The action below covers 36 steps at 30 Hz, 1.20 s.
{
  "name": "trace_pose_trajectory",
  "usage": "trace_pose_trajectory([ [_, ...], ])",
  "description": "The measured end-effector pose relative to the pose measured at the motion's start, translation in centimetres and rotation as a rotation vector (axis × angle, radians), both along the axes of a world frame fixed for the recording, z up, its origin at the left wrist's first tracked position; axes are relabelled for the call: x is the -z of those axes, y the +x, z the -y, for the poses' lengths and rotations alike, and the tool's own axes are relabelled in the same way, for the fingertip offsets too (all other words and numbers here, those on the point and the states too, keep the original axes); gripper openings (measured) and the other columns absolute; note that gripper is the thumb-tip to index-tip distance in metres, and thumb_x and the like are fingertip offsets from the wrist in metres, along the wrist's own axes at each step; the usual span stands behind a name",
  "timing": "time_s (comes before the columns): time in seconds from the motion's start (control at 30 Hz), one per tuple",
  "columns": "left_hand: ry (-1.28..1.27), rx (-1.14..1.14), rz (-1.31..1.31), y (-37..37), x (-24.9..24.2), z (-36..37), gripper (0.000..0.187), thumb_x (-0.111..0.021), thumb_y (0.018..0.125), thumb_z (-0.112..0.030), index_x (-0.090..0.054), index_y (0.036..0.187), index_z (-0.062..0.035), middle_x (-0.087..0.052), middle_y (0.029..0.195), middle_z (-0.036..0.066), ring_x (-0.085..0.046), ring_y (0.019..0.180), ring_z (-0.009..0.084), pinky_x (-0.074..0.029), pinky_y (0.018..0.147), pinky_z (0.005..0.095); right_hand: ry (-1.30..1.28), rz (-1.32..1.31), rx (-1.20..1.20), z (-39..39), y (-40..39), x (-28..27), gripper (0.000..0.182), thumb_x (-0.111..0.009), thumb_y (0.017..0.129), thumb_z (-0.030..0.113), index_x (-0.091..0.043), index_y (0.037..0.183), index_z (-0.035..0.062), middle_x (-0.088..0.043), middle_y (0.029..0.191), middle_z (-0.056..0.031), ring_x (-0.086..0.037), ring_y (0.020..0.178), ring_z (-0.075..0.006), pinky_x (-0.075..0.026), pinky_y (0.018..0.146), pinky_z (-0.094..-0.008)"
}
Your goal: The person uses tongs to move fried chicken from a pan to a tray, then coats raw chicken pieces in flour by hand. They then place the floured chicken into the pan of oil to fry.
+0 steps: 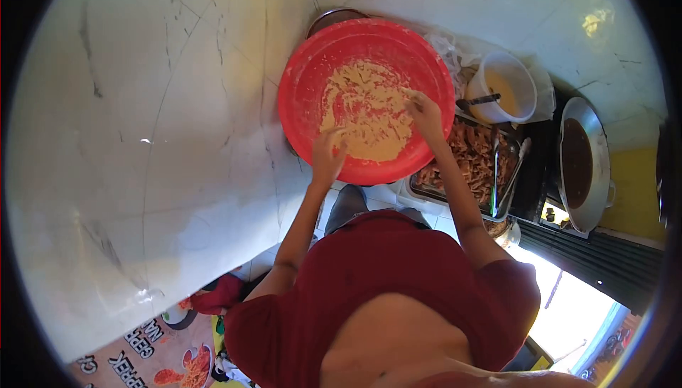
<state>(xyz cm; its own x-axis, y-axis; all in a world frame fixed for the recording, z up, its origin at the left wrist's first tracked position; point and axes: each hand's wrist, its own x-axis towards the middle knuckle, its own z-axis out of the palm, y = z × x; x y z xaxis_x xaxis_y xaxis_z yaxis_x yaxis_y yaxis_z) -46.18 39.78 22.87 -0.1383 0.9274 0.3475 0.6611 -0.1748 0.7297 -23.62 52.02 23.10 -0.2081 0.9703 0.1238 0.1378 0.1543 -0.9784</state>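
A wide red plastic basin (298,89) stands in front of me. Pale yellowish flour (373,136) with lumpy strips in it is spread over its bottom. My left hand (328,159) is over the near left part of the basin, thumb and fingers apart, at the edge of the flour. On the right side, my right hand (425,112) reaches in over the flour with its fingers stretched toward the middle and flour on the fingertips. Neither hand shows anything held. Whether the fingertips touch the flour is hard to tell.
Right of the basin is a tray of brown meat pieces (465,150) with metal tongs (495,175) on it. Behind it stands a white tub (522,79) of yellow liquid with a black-handled utensil (483,100). A wok (600,175) of dark liquid sits farther right.
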Motion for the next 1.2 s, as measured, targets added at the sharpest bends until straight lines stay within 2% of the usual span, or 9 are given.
trace_pose_trajectory([
  [0.2, -0.05, -0.029, 0.074, -7.6, 0.9, -3.7, 0.023, -0.057, 0.082, -0.016, -0.059, 0.103, -0.0057, -0.061, 0.098, 0.011, -0.058, 0.092, 0.0257, -0.042, 0.084, 0.0346, 0.113, 0.659, -0.184, -9.9, -10.3, 9.2, 0.029, -0.049, 0.08, -0.003, -0.059, 0.107, 0.0016, -0.063, 0.084, -0.0133, -0.059, 0.068, -0.0187, -0.047, 0.061, -0.0272],
  [0.3, -0.058, 0.006, -0.033, -8.5, 1.9, -4.3, 0.026, -0.058, 0.081, -0.017, -0.058, 0.105, -0.0058, -0.061, 0.096, 0.011, -0.058, 0.089, 0.0264, -0.043, 0.08, 0.0356, 0.01, 0.161, -0.265, -11.1, -14.0, 14.1, 0.026, -0.051, 0.076, -0.003, -0.06, 0.101, -0.0013, -0.06, 0.088, -0.0176, -0.058, 0.076, -0.0282, -0.047, 0.067, -0.0353],
  [0.5, -0.108, 0.003, -0.041, -9.5, 2.2, -5.1, 0.028, -0.06, 0.08, -0.018, -0.058, 0.106, -0.0087, -0.063, 0.09, 0.007, -0.061, 0.083, 0.0196, -0.044, 0.077, 0.033, 0.265, 0.911, 0.027, -10.0, -18.3, 11.0, 0.031, -0.068, 0.07, 0.014, -0.062, 0.096, -0.0003, -0.053, 0.093, -0.0185, -0.05, 0.092, -0.0319, -0.04, 0.082, -0.0395],
  [0.8, -0.217, 0.064, -0.042, -9.5, 2.2, -5.7, 0.031, -0.059, 0.08, -0.02, -0.055, 0.107, -0.0062, -0.061, 0.094, 0.011, -0.059, 0.086, 0.0265, -0.043, 0.078, 0.0357, 0.316, 0.799, 0.028, -9.3, -16.1, 13.8, 0.031, -0.07, 0.068, 0.023, -0.063, 0.085, -0.0014, -0.057, 0.075, -0.012, -0.055, 0.076, -0.0241, -0.044, 0.07, -0.0369],
  [0.83, -0.254, 0.072, -0.021, -9.4, 2.0, -5.9, 0.031, -0.059, 0.081, -0.021, -0.055, 0.107, -0.0061, -0.061, 0.095, 0.011, -0.059, 0.087, 0.0263, -0.043, 0.079, 0.0354, 0.129, 0.701, 0.057, -9.1, -15.7, 13.7, 0.029, -0.07, 0.069, 0.022, -0.062, 0.084, -0.0012, -0.056, 0.073, -0.0114, -0.054, 0.074, -0.0221, -0.044, 0.068, -0.0355],
  [0.93, -0.339, 0.084, 0.449, -8.1, 2.0, -7.6, 0.032, -0.058, 0.084, -0.025, -0.055, 0.107, -0.003, -0.062, 0.098, 0.011, -0.059, 0.091, 0.0225, -0.044, 0.079, 0.0345, -0.269, 0.39, 0.083, -7.6, -15.5, 11.0, 0.024, -0.068, 0.073, 0.021, -0.062, 0.082, -0.0005, -0.056, 0.07, -0.0094, -0.054, 0.07, -0.0169, -0.043, 0.064, -0.0318],
  [1.0, -0.386, -0.018, 0.752, -6.7, 8.6, -9.5, 0.034, -0.057, 0.086, -0.027, -0.054, 0.107, -0.0003, -0.062, 0.097, 0.011, -0.059, 0.09, 0.0186, -0.044, 0.077, 0.0318, -0.327, 0.195, 0.027, -5.8, -15.9, 10.0, 0.021, -0.068, 0.075, 0.02, -0.062, 0.082, 0.0002, -0.057, 0.071, -0.0079, -0.053, 0.069, -0.0144, -0.042, 0.061, -0.0301],
  [1.1, -0.508, 0.052, 0.95, -6.8, 12.7, -11.0, 0.036, -0.056, 0.088, -0.029, -0.054, 0.105, 0.0027, -0.062, 0.092, 0.009, -0.057, 0.085, 0.0138, -0.045, 0.071, 0.0285, -0.169, 0.058, -0.21, -2.2, -17.0, 6.1, 0.02, -0.066, 0.077, 0.02, -0.063, 0.086, 0.0022, -0.059, 0.07, -0.0058, -0.053, 0.063, -0.0128, -0.042, 0.055, -0.0286],
  [1.2, -0.532, 0.084, 1.001, -8.0, 13.3, -11.8, 0.035, -0.054, 0.089, -0.029, -0.052, 0.102, 0.0033, -0.061, 0.087, 0.008, -0.056, 0.078, 0.0117, -0.044, 0.066, 0.0265, 0.252, 0.131, -0.089, -2.5, -16.2, 7.0, 0.019, -0.065, 0.079, 0.019, -0.064, 0.088, 0.0019, -0.061, 0.074, -0.0041, -0.054, 0.063, -0.0107, -0.042, 0.054, -0.0254],
])
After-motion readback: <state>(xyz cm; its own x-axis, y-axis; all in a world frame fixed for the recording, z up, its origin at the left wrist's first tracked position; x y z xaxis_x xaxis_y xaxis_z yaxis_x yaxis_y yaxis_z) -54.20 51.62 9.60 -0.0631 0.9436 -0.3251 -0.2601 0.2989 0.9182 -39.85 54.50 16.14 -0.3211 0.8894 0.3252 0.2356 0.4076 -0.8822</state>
